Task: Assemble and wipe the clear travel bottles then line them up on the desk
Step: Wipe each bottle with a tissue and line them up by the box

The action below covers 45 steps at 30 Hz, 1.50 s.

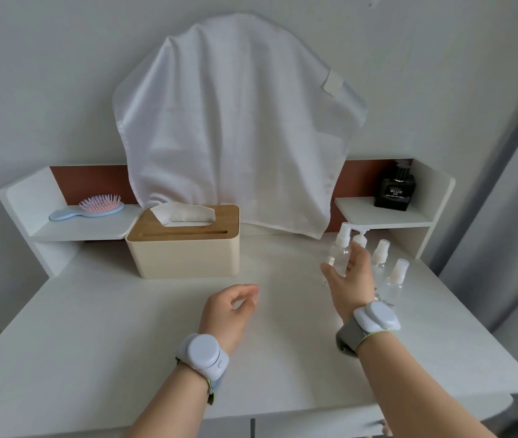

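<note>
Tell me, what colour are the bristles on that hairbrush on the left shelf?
Pink; the hairbrush has a light blue handle. The head view shows it.
</note>
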Each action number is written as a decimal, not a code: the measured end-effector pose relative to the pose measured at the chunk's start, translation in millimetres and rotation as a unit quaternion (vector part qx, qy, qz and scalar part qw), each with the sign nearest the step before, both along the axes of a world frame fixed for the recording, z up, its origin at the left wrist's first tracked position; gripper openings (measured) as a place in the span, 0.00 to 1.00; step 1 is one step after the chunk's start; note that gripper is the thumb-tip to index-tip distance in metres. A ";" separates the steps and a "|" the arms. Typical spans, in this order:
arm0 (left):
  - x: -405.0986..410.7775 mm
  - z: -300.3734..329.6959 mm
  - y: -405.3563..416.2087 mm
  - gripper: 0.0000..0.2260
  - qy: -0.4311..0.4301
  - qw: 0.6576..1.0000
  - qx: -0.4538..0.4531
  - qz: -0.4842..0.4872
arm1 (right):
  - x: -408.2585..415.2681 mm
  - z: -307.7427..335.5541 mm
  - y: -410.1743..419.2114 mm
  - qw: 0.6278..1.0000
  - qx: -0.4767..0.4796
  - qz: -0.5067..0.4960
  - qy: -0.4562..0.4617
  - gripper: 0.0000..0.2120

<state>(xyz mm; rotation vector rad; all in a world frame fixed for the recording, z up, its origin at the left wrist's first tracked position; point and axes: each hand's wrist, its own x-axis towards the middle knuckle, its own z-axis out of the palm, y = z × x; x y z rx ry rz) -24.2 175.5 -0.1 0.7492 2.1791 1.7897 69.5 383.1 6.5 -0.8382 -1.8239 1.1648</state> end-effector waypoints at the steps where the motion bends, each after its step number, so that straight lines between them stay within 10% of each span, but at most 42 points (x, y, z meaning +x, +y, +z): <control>1: 0.4 2.0 0.3 0.10 -0.001 1.000 0.003 -0.002 | 1.1 4.6 -2.3 1.000 0.014 0.001 0.008 0.24; 19: -38.5 80.3 -63.2 0.10 0.073 0.997 0.002 0.040 | -29.8 119.5 -99.2 0.972 0.210 0.069 0.081 0.27; 30: -95.2 89.0 -80.0 0.13 0.283 0.934 -0.173 0.132 | -111.9 102.4 -114.0 0.918 0.288 0.252 -0.109 0.16; 45: -123.9 58.3 -76.9 0.19 0.381 0.878 -0.272 0.101 | -188.3 100.7 -111.4 0.910 0.150 0.307 -0.236 0.14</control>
